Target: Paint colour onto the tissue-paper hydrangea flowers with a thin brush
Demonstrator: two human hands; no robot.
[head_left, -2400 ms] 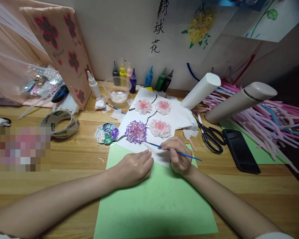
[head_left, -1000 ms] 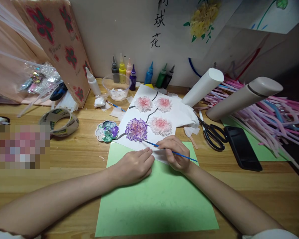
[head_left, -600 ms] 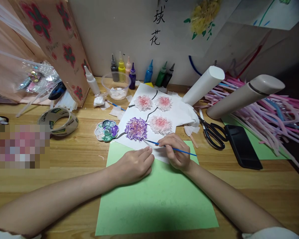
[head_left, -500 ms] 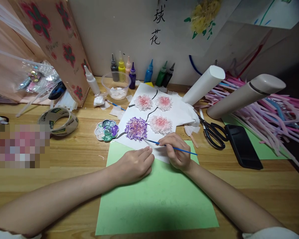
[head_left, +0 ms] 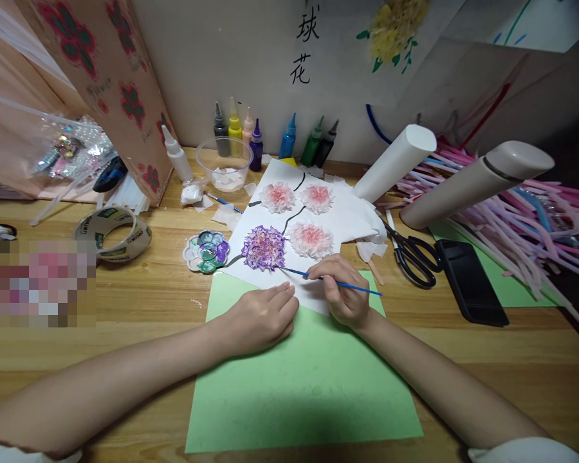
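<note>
My right hand point(head_left: 345, 290) is closed around a thin blue paintbrush point(head_left: 357, 287). The brush tip reaches the lower right edge of a purple-tipped paper flower point(head_left: 264, 248). This flower sits on a white sheet of paper point(head_left: 289, 283) with painted dark stems, beside three pink-and-white ruffled flowers point(head_left: 312, 239). My left hand point(head_left: 265, 318) lies with curled fingers together on the near edge of the white sheet, with nothing seen in it. Under both hands is a light green sheet point(head_left: 299, 392). To the left of the purple flower stands a paint palette point(head_left: 205, 251) with purple and green paint.
Paint bottles point(head_left: 256, 146) line the wall behind a clear plastic bowl point(head_left: 224, 166) of paper scraps. A tape roll point(head_left: 89, 239) lies left. Right are black scissors point(head_left: 417, 257), a phone point(head_left: 471, 283), a white cylinder point(head_left: 395, 164), a grey flask point(head_left: 468, 190) and pipe cleaners point(head_left: 525, 238).
</note>
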